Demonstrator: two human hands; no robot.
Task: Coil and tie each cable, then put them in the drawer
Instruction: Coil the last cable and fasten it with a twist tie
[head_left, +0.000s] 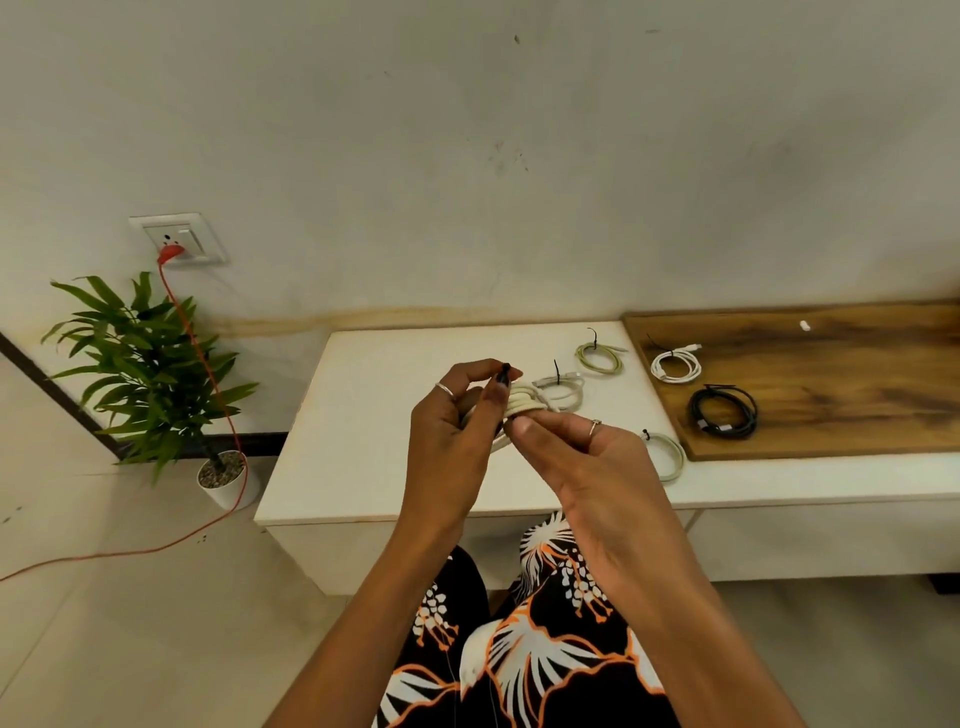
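Cable (524, 402), cream-white and wound into a thick bundle of loops, sits in your two hands above the middle of the white table (363, 415), lifted off its surface. Your left hand (457, 415) has its grip closed around the left side of the bundle, and its thumb and forefinger pinch the small black tie (505, 371) that stands up over the coil. Your right hand (587, 452) pinches the coil from the near side, thumb pressed on the loops, fingers curled under them.

Five other coils lie on the table, each already cinched with a black tie. A white coil (563, 392) rests just behind your hands, partly hidden by the bundle. A greenish coil (600, 358) lies nearer the back edge. A pale coil (667, 454) lies near the front edge, just right of your right hand. On the wooden board (831, 374) covering the right part of the table lie a small white coil (675, 365) at its left edge and a black coil (723, 410) toward its near left corner.

On the floor left of the table stands a potted plant (150, 374), with an orange cord (208, 364) running down from a wall socket (176, 238).
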